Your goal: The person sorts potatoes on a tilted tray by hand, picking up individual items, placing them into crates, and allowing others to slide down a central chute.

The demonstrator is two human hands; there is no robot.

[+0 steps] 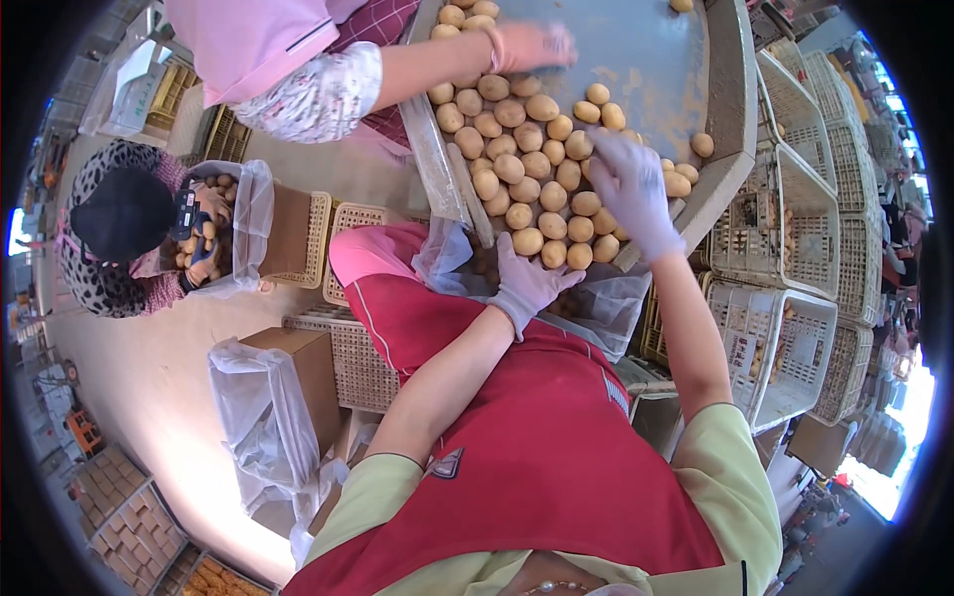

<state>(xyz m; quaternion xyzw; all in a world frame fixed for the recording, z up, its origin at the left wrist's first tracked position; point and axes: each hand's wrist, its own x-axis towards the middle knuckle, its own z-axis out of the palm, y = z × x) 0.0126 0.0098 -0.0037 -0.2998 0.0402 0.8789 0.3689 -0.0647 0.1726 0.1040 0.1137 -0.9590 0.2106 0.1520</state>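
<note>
My left hand (pixel 528 279), in a pale glove, is at the near edge of a sorting table (pixel 656 45), its fingers apart beside the front row of potatoes (pixel 553 226). Nothing shows in its palm. My right hand (pixel 630 186), in a similar glove, reaches over the right side of the pile, fingers bent down among the potatoes. It is slightly blurred and covers what lies beneath it, so a grip cannot be made out. Below the table's near opening, a plastic liner (pixel 615 305) hangs, with potatoes partly visible inside the container.
Another person's gloved hand (pixel 533 46) moves over the far-left potatoes. A second person (pixel 123 216) bends over a lined carton (pixel 291 231) of potatoes. White plastic crates (pixel 801 335) are on the right. A lined carton (pixel 298 372) stands at lower left. Wooden rails (pixel 469 194) edge the table.
</note>
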